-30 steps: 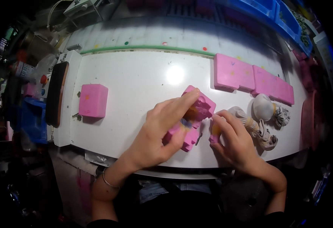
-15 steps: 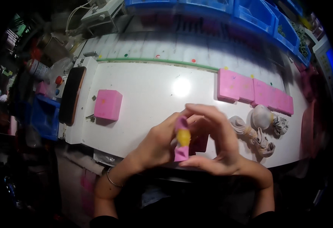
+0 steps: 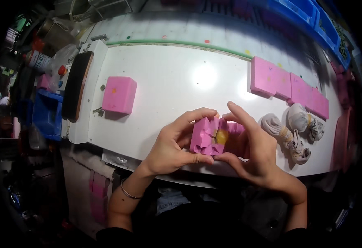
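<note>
Above the near edge of the table, my two hands hold a pink rubber mould (image 3: 201, 138) between them. Its uneven inner face is turned partly up, with a yellow piece (image 3: 221, 137) in the hollow. My left hand (image 3: 166, 146) pinches the left part, thumb below and fingers above. Curved round the right part is my right hand (image 3: 261, 155), thumb at the lower edge and index finger raised. More pink rubber shows inside the right hand, its shape mostly hidden by the fingers. I cannot tell whether the two parts are fully separate.
A pink block (image 3: 119, 95) stands at the left beside a dark phone (image 3: 77, 87). Several pink moulds (image 3: 270, 76) line the far right. Cloth bundles tied with bands (image 3: 298, 118) lie right of my hand. Blue bins (image 3: 48, 115) sit left and back right.
The mould has turned from edge-on to show its hollow inner face and the yellow piece. My right hand has moved right and closed round its right part. The view has shifted.
</note>
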Demonstrator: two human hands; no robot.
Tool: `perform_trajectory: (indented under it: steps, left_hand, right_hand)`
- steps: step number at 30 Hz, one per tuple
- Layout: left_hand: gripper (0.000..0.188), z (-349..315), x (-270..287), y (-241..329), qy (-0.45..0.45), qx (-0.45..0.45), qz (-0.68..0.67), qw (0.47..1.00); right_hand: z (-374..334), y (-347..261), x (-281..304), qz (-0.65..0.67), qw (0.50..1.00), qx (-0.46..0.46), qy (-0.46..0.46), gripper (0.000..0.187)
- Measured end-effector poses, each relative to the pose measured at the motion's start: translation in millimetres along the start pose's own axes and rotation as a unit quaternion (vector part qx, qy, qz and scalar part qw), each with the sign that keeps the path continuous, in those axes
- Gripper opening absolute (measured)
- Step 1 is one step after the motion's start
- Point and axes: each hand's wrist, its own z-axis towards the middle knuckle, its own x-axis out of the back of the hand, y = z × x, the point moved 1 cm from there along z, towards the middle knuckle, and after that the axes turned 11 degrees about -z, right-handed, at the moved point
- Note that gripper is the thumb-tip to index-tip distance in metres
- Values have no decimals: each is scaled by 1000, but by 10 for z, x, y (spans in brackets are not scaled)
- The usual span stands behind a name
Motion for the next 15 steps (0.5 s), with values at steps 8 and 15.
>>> perform_trajectory:
  steps: [8,15]
  left_hand:
    - [83,-16,-35,-29,-18,-34,113,993]
    - [78,6,-428,-245,176,-96,314,928]
  right_hand:
    - [-81,-4,-130,-23,996,37,73,82]
    - [-6,-236,-221,-186,979,11,85,81]
